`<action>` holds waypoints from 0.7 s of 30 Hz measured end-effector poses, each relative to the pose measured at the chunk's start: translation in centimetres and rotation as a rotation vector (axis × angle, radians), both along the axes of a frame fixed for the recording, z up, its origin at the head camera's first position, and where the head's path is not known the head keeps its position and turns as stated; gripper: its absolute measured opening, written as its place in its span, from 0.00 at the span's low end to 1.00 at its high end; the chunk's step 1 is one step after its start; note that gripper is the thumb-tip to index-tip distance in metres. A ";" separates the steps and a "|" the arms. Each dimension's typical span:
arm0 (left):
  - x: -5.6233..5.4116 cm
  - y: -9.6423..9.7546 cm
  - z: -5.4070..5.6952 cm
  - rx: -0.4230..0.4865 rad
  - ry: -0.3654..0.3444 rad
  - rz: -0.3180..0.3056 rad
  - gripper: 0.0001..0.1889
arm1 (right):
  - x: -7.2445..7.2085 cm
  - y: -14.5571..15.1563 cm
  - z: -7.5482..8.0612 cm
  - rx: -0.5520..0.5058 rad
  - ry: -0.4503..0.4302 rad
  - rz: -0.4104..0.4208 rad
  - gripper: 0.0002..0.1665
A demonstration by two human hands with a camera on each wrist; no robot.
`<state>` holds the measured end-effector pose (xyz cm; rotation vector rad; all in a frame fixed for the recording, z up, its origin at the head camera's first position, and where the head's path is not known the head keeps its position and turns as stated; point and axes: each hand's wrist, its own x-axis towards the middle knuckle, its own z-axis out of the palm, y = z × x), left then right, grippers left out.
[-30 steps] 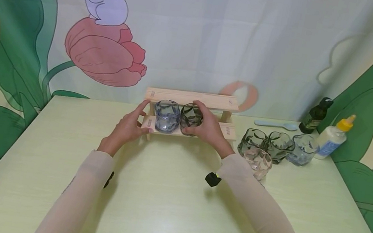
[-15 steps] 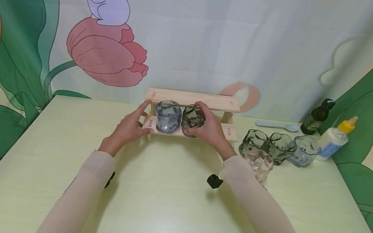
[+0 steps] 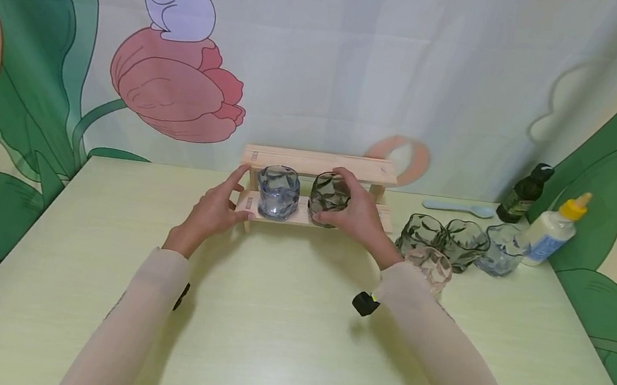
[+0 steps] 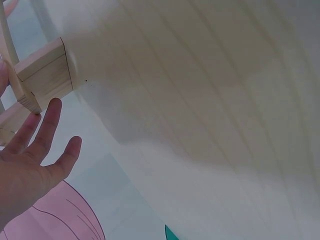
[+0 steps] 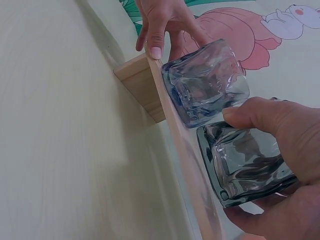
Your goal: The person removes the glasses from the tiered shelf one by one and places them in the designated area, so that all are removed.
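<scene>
A small two-tier wooden rack (image 3: 319,164) stands against the back wall. On its lower shelf sits a bluish glass (image 3: 277,194), nearest the left end. My left hand (image 3: 215,205) holds that end of the rack, thumb on the shelf's front edge and fingers spread along the side. In the left wrist view, its fingertips (image 4: 54,106) meet the pale wood. My right hand (image 3: 362,213) grips a dark grey-green glass (image 3: 327,197) at the lower shelf, thumb in front and fingers behind. The right wrist view shows a narrow gap between this grey glass (image 5: 245,160) and the bluish glass (image 5: 207,82).
Right of the rack stand two grey glasses (image 3: 463,244), a bluish glass (image 3: 502,251) and a pinkish glass (image 3: 434,266), partly behind my right arm. Behind them are a light-blue spoon (image 3: 457,208), a dark bottle (image 3: 523,196) and a white bottle with a yellow cap (image 3: 553,229).
My right hand has slid the grey glass to the right along the shelf, widening its gap from the bluish glass. My left hand stays at the rack's end.
</scene>
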<state>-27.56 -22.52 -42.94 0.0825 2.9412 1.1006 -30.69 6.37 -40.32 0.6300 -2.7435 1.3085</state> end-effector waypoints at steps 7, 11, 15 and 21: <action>0.0 0.0 -0.1 -0.004 -0.002 0.001 0.54 | 0.8 1.8 0.2 0.005 0.000 -0.015 0.55; 0.0 0.1 0.0 -0.013 -0.007 0.003 0.54 | 1.4 3.2 0.6 -0.004 -0.001 -0.015 0.54; 0.0 0.1 0.1 -0.009 -0.001 -0.001 0.54 | 1.8 4.4 1.3 -0.004 0.010 -0.016 0.55; 0.1 0.1 0.1 0.002 0.004 -0.010 0.53 | 2.6 6.2 1.9 0.013 0.014 -0.033 0.55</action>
